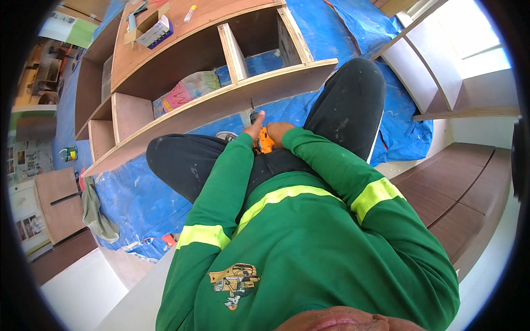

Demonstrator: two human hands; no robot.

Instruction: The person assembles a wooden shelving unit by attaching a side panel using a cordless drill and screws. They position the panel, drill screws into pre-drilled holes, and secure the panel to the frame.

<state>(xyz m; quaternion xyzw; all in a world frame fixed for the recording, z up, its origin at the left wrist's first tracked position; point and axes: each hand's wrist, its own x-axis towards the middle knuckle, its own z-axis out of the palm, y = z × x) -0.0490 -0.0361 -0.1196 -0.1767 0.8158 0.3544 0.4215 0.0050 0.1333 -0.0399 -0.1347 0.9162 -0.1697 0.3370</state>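
An orange and black cordless drill is between my thighs, its dark chuck end and thin bit pointing away toward the near board of a plywood cabinet frame. My right hand is closed on the drill from the right side. At the left of the tool, my left hand is closed around its front part near the chuck, thumb up. The lower fingers of both hands are hidden. From this angle I cannot tell whether the bit touches the board.
Blue tarp covers the floor. A small open carton and a yellow-capped tube lie on the cabinet's top panel. Inside rests a pink and white bag. Shelving stands right; a grey-green cloth and a jar are left.
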